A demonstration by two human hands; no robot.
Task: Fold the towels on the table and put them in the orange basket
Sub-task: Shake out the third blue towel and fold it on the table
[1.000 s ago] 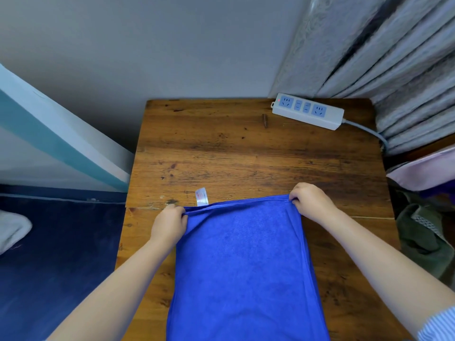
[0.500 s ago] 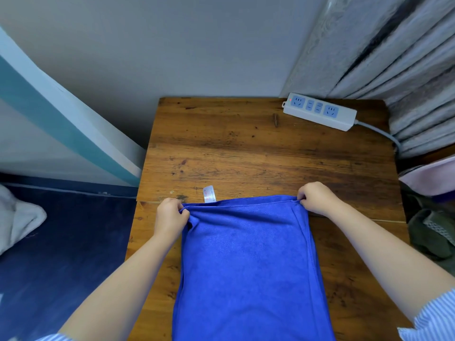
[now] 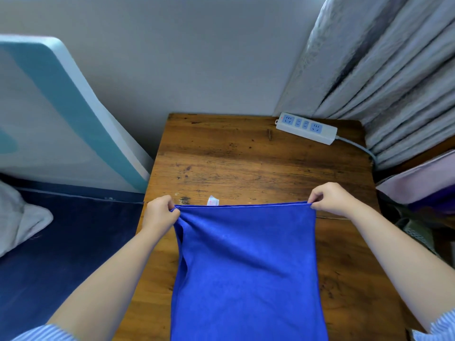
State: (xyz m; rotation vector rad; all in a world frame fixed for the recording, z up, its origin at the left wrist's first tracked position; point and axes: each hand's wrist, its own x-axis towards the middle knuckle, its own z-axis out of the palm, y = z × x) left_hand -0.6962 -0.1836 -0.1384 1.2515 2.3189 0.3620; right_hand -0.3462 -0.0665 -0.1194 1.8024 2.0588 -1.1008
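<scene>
A: Towel (image 3: 248, 271), blue, lies on the counter (image 3: 246, 163), far edge stretched between my two hands, near end running off the bottom of the shot.

B: Hands?

A: Left hand (image 3: 158, 214) clenched on the far left corner, cloth bunched into wrinkles there. Right hand (image 3: 330, 199) pinching the far right corner, edge taut and straight between them.

B: How will it handle?

A: My guess: soft, light, limp, no stiffness at all. Sags wherever I'm not holding it. Pile looks grippy, so not slippery. Nothing fragile. Corners are the place to hold; grab mid-edge and the sides droop and the fold goes crooked.

B: Anything I can't verify?

A: Near corners are cut off, so total length unknown. Looks doubled at the left side, layer count unclear. White tag (image 3: 213, 201) at the far edge, print unreadable. Orange basket not in view. Other towels: can't tell, only a pale cloth (image 3: 22, 217) low at left, off the counter.
</scene>
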